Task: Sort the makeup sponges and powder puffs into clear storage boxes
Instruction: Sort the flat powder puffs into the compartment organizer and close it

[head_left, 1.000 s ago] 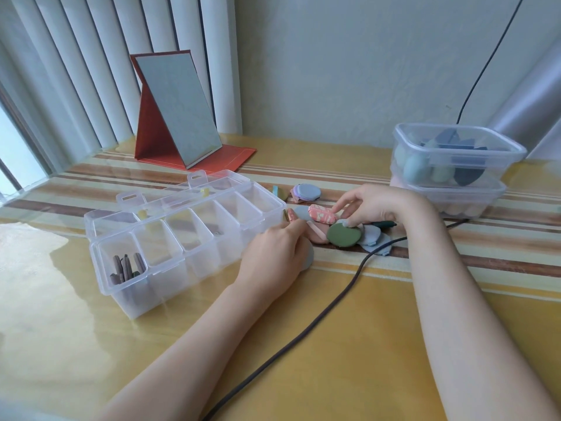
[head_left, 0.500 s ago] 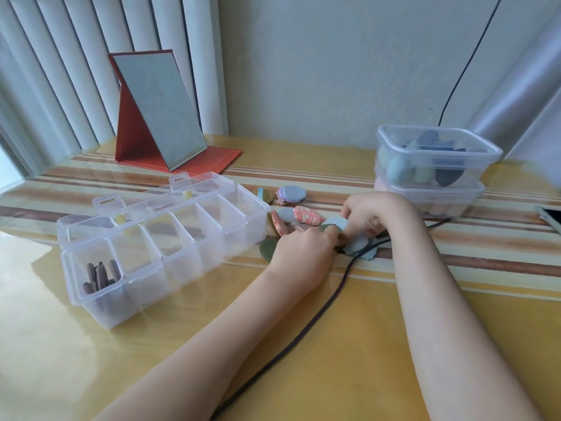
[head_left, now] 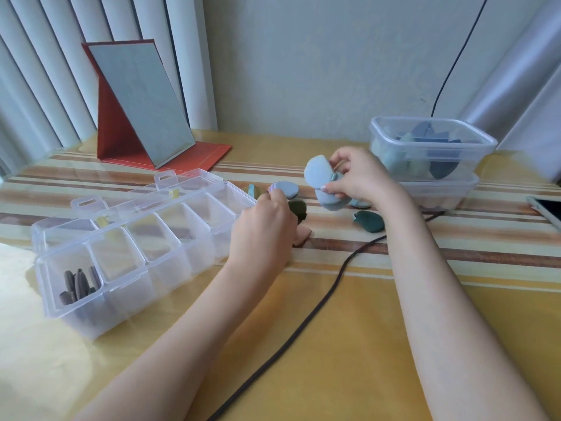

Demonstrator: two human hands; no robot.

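Your right hand (head_left: pixel 361 180) is lifted off the counter (head_left: pixel 349 344), fingers (head_left: pixel 331 187) pinching a small stack of light blue powder puffs (head_left: pixel 317 174); the top one is tilted up toward the camera, another hangs below it (head_left: pixel 331 203).

Your left hand (head_left: pixel 264 229) is low at the right end of the compartment box (head_left: pixel 133 253), fingers curled. They sit on the olive green puff (head_left: pixel 299 208), with a pink piece (head_left: pixel 302 237) sticking out under the hand; cannot tell how much it actually grips.

Loose on the counter: a pale blue/lilac puff (head_left: pixel 285 189) just behind the left hand, a dark teal puff (head_left: pixel 370 221) below the right wrist, and a small teal piece (head_left: pixel 251 189) near the box's far corner.

Compartment box has its lid open. The nearest-left cell holds dark slim pieces (head_left: pixel 79 284).

Two stacked clear tubs (head_left: pixel 431 165) are behind the right hand; the upper one holds blue and green sponges (head_left: pixel 425 141).

A black cable (head_left: pixel 309 317) runs across the counter between your forearms. The folding mirror (head_left: pixel 142 101) stands at back left. A phone edge (head_left: pixel 546 208) shows at far right.
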